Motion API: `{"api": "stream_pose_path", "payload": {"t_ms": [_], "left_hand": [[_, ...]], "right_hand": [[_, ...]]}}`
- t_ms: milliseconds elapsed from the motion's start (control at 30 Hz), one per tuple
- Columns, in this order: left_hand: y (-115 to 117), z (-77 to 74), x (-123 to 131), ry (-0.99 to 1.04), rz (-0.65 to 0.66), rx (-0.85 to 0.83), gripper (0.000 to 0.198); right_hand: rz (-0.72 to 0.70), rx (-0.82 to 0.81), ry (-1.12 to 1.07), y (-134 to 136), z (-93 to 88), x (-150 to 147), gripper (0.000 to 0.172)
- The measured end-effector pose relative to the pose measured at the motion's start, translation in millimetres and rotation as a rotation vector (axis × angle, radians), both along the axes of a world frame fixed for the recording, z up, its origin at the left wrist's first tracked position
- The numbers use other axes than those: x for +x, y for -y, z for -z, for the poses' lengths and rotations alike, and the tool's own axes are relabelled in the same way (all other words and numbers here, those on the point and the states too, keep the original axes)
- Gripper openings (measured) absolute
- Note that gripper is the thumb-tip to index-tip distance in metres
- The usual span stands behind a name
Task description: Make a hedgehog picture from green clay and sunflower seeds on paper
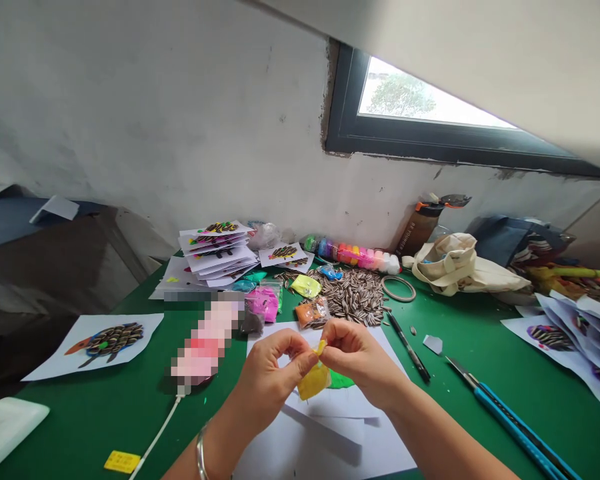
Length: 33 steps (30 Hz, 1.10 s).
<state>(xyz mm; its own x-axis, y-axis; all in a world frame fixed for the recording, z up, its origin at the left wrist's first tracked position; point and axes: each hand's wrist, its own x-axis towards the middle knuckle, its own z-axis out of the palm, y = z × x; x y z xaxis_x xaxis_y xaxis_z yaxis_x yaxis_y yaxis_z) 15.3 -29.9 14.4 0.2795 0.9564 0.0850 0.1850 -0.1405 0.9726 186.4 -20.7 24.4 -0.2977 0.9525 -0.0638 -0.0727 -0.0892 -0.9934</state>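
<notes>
1. Two pinches meet above a white paper sheet [380, 433]: the left hand [273, 380] and right hand [360, 357] each press thumb and forefinger onto a soft lump of yellow clay [314, 381], with the other fingers curled.
2. Pulling too hard could tear the clay, and its softness could make it stick to the skin.
3. A patch of green clay [341, 381] lies just below, so a slip could smear yellow onto it.
4. A craft knife [510, 413] lies to the right with its blade bare, where a careless arm swing could catch it.
5. Loose sunflower seeds [353, 297] lie beyond the hands, and a knock could scatter them.
</notes>
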Motion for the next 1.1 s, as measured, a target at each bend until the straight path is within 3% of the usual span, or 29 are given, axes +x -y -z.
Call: {"api": "stream_pose_path", "payload": {"t_ms": [267, 567, 867, 1100], "left_hand": [[-1.5, 3.7, 3.4, 0.082, -0.012, -0.049, 0.028], [-1.2, -5.8, 3.0, -0.038, 0.059, 0.079, 0.028], [1.2, 5.4, 3.2, -0.316, -0.023, 0.44, 0.023], [1.9, 8.7, 1.0, -0.429, -0.022, 0.559, 0.02]], "right_hand": [[-0.018, -0.045, -0.084, -0.6, 1.8, -0.7, 0.026], [0.044, -0.021, -0.137, -4.3, 3.5, 5.3, 0.026], [0.009, 0.079, 0.192, -2.0, 1.5, 6.6, 0.024], [-0.008, 0.157, 0.276, -0.7, 9.1, 5.8, 0.022]]}}
